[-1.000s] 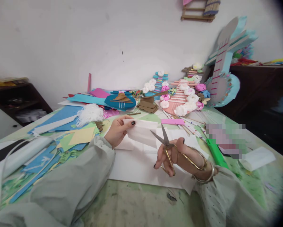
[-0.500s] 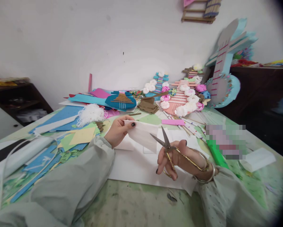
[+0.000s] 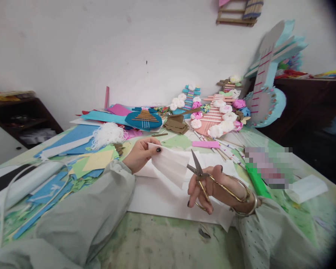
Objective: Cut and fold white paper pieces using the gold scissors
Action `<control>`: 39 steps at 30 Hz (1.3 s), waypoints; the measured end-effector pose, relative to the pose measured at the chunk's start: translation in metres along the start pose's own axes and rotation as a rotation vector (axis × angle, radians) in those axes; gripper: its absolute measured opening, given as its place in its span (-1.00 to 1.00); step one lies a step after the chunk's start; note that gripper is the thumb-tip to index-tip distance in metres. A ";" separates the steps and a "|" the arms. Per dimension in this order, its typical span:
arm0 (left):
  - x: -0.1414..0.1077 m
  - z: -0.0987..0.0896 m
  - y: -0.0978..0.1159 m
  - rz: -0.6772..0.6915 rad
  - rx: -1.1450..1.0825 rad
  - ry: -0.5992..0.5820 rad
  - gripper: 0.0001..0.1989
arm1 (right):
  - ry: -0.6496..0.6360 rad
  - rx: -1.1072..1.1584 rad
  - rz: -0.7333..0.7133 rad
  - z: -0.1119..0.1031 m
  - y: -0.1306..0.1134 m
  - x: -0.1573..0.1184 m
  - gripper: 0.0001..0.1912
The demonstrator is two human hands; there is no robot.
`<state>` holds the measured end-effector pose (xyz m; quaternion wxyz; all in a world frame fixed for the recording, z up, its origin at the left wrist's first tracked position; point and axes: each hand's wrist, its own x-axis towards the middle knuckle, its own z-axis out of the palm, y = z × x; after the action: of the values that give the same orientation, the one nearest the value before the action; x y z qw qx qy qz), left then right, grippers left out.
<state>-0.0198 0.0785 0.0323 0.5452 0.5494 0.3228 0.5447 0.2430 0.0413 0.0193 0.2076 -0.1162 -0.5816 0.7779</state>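
My left hand (image 3: 142, 154) pinches the upper left corner of a folded white sheet of paper (image 3: 170, 164), thumb on the near side. Gold-handled scissors (image 3: 199, 172) are in my right hand (image 3: 209, 190), their blades spread apart and pointing up and left. The paper's right edge meets the lower blade, whose tip is hidden behind it. Beneath both hands lies a larger white sheet (image 3: 159, 198) with other white pieces on top.
Left on the table are yellow and green paper scraps (image 3: 100, 160) and a heap of white string (image 3: 108, 136). Behind stand paper-craft instruments (image 3: 144, 120) with paper flowers. Rolled paper sticks (image 3: 226, 149), a pink strip (image 3: 205, 144) and a green strip (image 3: 259, 183) lie right.
The held paper has swung slightly, its right edge now covering the lower blade's tip, which stood in front of it before. Both hands have hardly moved.
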 end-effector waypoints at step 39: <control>-0.007 0.006 -0.001 -0.060 0.212 -0.192 -0.84 | 0.071 -0.205 0.095 0.010 -0.003 0.002 -0.33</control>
<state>-0.0152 0.0709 0.0310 0.5286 0.6436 0.3410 0.4360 0.2374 0.0342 0.0253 0.1781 -0.1917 -0.6444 0.7185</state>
